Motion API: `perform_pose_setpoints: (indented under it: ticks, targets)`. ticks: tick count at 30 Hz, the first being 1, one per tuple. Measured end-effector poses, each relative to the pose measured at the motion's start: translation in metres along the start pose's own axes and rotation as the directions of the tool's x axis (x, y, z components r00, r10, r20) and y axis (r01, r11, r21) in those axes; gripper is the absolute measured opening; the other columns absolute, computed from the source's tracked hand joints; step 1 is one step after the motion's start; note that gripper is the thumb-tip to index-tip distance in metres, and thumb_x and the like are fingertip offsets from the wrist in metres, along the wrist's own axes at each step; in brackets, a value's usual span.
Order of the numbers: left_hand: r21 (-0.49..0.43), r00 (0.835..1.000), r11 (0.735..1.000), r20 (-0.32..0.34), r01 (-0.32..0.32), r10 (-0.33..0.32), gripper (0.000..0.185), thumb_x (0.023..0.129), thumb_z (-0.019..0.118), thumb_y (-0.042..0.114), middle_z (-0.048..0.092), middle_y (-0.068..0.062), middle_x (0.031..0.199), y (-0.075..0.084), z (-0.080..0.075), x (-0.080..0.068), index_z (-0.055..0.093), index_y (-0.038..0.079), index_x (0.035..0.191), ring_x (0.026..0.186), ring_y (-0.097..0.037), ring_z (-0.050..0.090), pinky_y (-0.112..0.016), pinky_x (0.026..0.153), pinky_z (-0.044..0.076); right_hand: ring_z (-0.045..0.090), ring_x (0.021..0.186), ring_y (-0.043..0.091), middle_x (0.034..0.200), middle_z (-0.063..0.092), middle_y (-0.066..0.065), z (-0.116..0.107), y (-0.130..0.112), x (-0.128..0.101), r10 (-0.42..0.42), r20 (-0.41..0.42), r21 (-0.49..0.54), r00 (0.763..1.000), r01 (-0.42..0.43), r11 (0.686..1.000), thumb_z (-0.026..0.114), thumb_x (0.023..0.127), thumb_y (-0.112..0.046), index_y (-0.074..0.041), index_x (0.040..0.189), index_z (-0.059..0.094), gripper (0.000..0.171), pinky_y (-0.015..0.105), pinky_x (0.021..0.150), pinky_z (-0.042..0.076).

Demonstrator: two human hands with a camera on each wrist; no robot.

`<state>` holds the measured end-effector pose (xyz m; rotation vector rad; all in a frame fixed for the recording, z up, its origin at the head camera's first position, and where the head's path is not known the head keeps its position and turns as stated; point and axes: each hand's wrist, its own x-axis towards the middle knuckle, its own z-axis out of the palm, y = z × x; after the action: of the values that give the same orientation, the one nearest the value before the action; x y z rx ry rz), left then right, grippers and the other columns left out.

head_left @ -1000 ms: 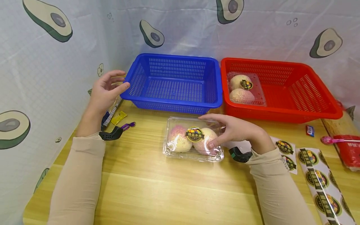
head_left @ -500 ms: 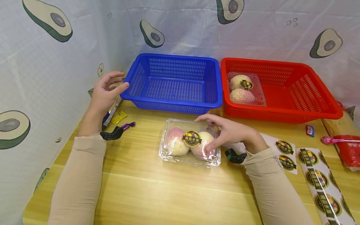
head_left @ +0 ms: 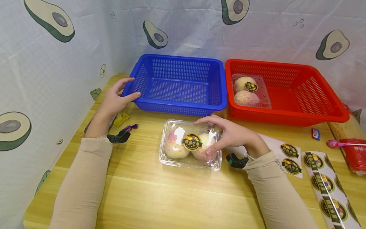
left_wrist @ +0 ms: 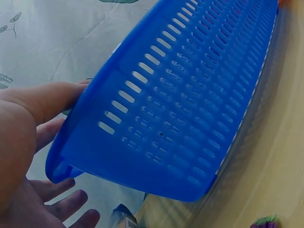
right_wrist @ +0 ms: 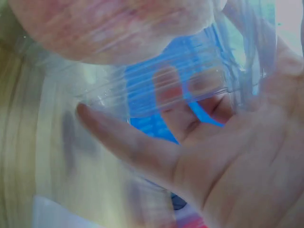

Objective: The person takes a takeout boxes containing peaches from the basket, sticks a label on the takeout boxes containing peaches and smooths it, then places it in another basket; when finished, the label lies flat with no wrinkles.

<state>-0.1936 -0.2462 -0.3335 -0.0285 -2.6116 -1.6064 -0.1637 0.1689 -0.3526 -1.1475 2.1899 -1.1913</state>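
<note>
Since a second ago the clear fruit box has been slid a little leftward along the wooden table, and the left hand has been brought from beside the blue basket onto its near-left corner. That corner is now pinched between thumb and fingers, apparently so the basket is steadied. The right hand is curled over the box's right end, thumb on the lid and fingers behind, a grasp suited to lifting it. A second fruit box is seen in the red basket to the right. Sticker sheets lie at the near right; avocado-print cloth is hung behind.
</note>
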Motion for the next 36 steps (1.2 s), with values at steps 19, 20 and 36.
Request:
perform_pose_setpoints:
  ticks: [19,20,36]
  targets:
    - [0.023,0.998,0.999,0.056,0.029,-0.031,0.071,0.093,0.071,0.045,0.018,0.001,0.166,-0.002,0.008,0.0,0.042,0.025,0.155,0.151,-0.032,0.009,-0.058,0.117,0.017,0.045,0.095,0.024,0.096,0.061,0.008,-0.001,-0.002,0.002,-0.051,-0.087,0.09,0.995,0.059,0.994,0.089,0.077,-0.01,-0.013,0.13,0.069,0.057,0.035,0.07,0.041]
    - [0.022,0.998,0.999,0.06,0.029,-0.03,0.07,0.094,0.071,0.044,0.018,0.001,0.166,-0.001,0.009,0.0,0.042,0.025,0.155,0.151,-0.032,0.009,-0.058,0.117,0.018,0.047,0.096,0.025,0.099,0.062,0.009,-0.002,-0.004,0.001,-0.037,-0.097,0.1,0.995,0.046,0.994,0.087,0.078,-0.009,-0.012,0.13,0.069,0.055,0.035,0.071,0.044]
    - [-0.001,0.995,0.999,0.095,0.037,-0.037,0.07,0.096,0.069,0.043,0.012,0.002,0.167,-0.004,0.015,0.006,0.039,0.025,0.157,0.152,-0.03,0.004,-0.061,0.117,0.012,0.07,0.092,0.026,0.123,0.06,0.013,-0.079,-0.042,-0.048,0.139,-0.204,0.664,0.969,0.032,0.747,0.054,0.097,0.013,-0.009,0.139,0.061,0.048,0.039,0.07,0.06]
